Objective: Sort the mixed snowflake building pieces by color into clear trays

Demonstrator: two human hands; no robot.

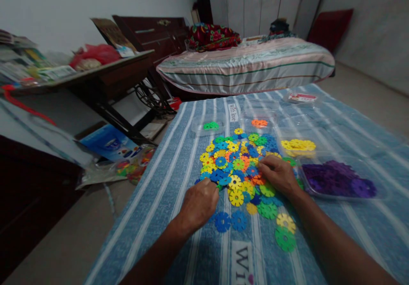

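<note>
A mixed pile of notched plastic discs (238, 164) in blue, yellow, green and orange lies spread on the striped cloth. My left hand (200, 200) rests at the near left edge of the pile, fingers curled, a bit of green showing by its fingertips. What those fingers hold, if anything, is hidden. Over the right side of the pile, my right hand (277, 174) has its thumb and fingers pinched together at the discs; I cannot make out what is between them. Two blue discs (223, 222) lie in front of my left hand, and a green disc (285, 239) lies nearest me.
Clear boxes stand beyond and right of the pile, with green discs (211, 125), orange discs (259, 123), yellow discs (298, 147) and purple discs (335, 178). A lidded box (302, 98) sits at the far right. Behind are a bed (243, 70) and a sewing-machine table (108, 70).
</note>
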